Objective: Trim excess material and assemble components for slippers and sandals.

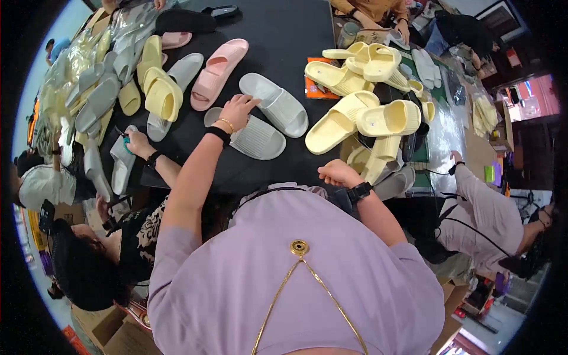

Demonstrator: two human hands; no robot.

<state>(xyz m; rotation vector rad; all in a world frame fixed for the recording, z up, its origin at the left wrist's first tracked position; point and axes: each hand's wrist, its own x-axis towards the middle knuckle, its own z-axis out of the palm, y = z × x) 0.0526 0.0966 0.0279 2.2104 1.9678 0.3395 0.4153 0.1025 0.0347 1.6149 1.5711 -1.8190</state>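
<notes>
My left hand lies over the heel end of a light grey slipper, fingers stretched toward a second grey slipper beside it. Whether the fingertips touch that second slipper I cannot tell. My right hand is curled closed above the table's near edge; anything inside it is hidden. A pink slipper lies just left of the grey pair. To the right, yellow slippers lie in an overlapping pile, the closest ones just beyond my right hand.
The table has a black top. Plastic-wrapped slippers heap up at the far left. At my left, a co-worker's hand is at a grey slipper. An orange packet lies under the yellow pile. More people stand right and opposite.
</notes>
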